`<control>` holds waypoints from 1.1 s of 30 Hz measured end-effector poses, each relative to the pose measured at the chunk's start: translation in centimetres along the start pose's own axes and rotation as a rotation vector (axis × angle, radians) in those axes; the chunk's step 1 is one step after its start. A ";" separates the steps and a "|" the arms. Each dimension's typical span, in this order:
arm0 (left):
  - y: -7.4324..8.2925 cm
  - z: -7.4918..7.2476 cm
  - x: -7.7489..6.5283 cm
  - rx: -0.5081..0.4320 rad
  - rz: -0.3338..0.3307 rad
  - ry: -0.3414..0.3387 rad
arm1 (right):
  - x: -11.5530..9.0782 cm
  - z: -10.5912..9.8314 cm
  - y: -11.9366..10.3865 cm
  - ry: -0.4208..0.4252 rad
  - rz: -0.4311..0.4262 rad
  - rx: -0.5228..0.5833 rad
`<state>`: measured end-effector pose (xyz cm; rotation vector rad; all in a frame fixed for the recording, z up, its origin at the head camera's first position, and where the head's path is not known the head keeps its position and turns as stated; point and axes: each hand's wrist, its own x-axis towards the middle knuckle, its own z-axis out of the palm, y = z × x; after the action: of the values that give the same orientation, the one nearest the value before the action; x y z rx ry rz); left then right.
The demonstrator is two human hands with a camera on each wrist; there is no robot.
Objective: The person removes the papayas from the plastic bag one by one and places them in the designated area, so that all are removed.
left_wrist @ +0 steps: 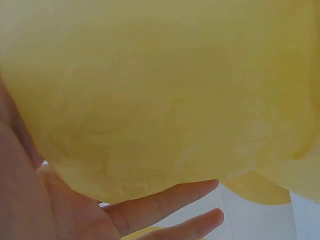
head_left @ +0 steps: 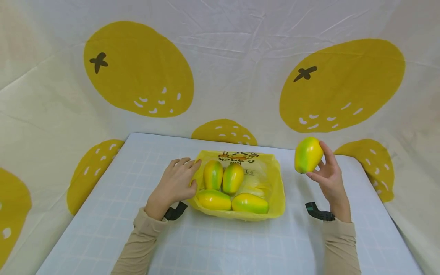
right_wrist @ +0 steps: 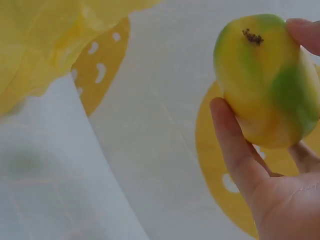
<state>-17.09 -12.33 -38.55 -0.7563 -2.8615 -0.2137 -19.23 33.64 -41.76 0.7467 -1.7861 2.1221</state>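
Observation:
A yellow-green papaya (head_left: 308, 156) is held up by my right hand (head_left: 331, 177), right of a yellow plastic bag (head_left: 279, 191). In the right wrist view, the thumb and fingers grip the papaya (right_wrist: 265, 80) at its sides, and its dark stem end shows. Several more papayas lie inside the bag, two upright ones (head_left: 213, 175) behind two lying sideways (head_left: 250, 203). My left hand (head_left: 177, 179) rests at the bag's left rim with relaxed fingers. The left wrist view shows its straight fingers (left_wrist: 165, 205) along the bag's wall (left_wrist: 150, 110).
The bag stands on a table with a pale checked cover (head_left: 213, 248). Behind and at both sides hangs a white cloth (head_left: 237, 76) printed with big yellow fruits. Dark bands (head_left: 319, 214) sit at both wrists.

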 end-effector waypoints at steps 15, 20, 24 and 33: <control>0.1 -0.1 0.0 0.006 0.008 0.010 | -1.3 -2.9 3.7 0.052 0.258 -0.151; 0.1 0.0 -0.1 0.002 0.004 0.003 | -1.7 -3.5 4.8 0.023 0.325 -0.336; 0.0 0.0 -0.2 0.005 0.001 0.001 | -2.0 -3.8 5.4 0.003 0.356 -0.483; 0.0 0.0 -0.1 0.011 0.001 0.003 | -2.1 -4.0 5.7 0.002 0.480 -0.622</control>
<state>-17.03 -12.39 -38.60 -0.7546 -2.8568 -0.1983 -21.28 36.63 -48.12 0.1616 -2.6224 1.6061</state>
